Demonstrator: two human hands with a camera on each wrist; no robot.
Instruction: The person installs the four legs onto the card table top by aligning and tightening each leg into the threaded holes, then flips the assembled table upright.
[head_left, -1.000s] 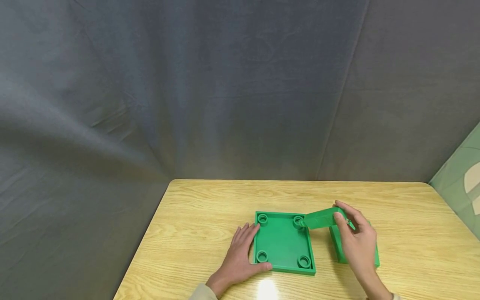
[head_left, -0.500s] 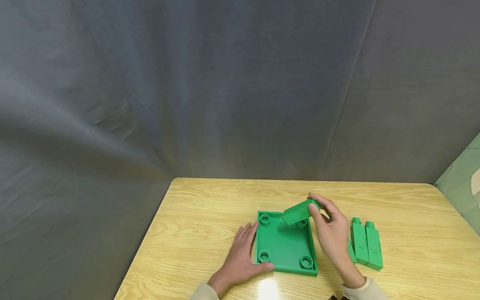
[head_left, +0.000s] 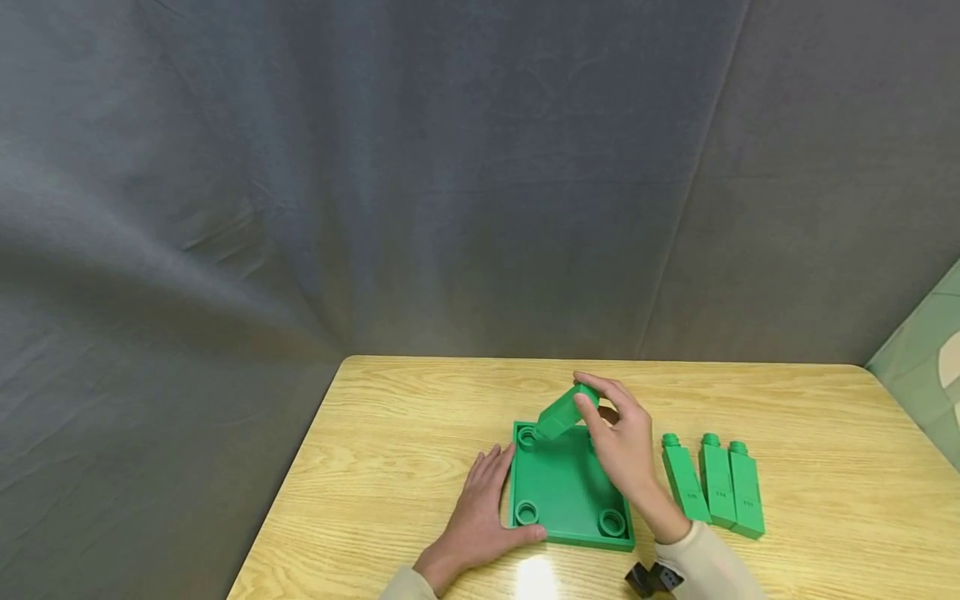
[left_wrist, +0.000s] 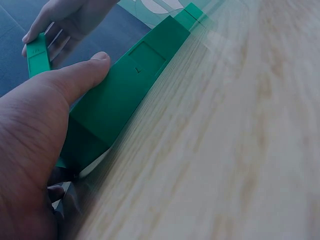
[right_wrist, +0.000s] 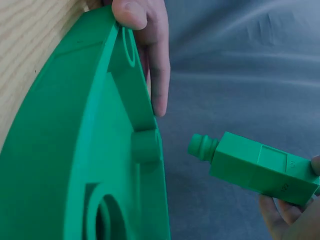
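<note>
A square green tabletop [head_left: 566, 483] with a raised rim and a round socket at each corner lies underside up. My left hand [head_left: 480, 508] rests at its near left corner, straight fingers along the left side and thumb [left_wrist: 87, 72] against the front wall. My right hand [head_left: 626, 437] pinches one end of a green table leg [head_left: 562, 414] between thumb and fingers. The leg slants down to the left, its stub overlapping the far left socket in the head view. In the right wrist view the leg's threaded stub [right_wrist: 202, 146] shows apart from the tabletop.
Three more green legs, the left one [head_left: 685, 482], the middle one [head_left: 717, 483] and the right one [head_left: 746, 492], lie side by side on the wooden table [head_left: 390, 450] to the right. A grey curtain [head_left: 480, 208] hangs behind. A black device [head_left: 652, 579] sits at my right cuff.
My right hand has carried the leg leftward from near the other legs, across the tabletop to its far left corner, tilting it more steeply. The left hand has stayed in place.
</note>
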